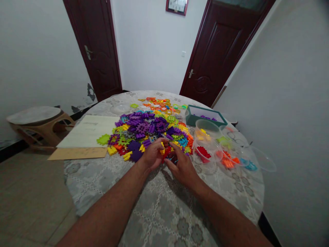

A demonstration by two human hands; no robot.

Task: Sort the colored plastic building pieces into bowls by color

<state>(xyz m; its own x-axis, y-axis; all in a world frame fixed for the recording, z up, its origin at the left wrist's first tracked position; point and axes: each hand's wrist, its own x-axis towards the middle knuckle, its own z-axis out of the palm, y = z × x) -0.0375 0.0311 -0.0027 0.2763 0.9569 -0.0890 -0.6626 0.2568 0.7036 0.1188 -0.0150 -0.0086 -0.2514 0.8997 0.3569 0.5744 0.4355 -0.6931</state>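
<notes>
Between the curled left hand (153, 155) and right hand (182, 165), a red piece (166, 153) gripped by both.

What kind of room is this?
It looks like a room in a home, though I can't be sure. There's a table covered with a flowery cloth, dark red doors and a big pile of colourful plastic pieces.

In front of you, at the left, is one dark red door (96, 31), and at the right a second door (221, 44). Between them, the white wall (146, 44) carries a small switch (183, 54) and, higher, a red-framed panel (177, 5), cut by the top edge. To your left stands a wooden stool (36, 116).
</notes>
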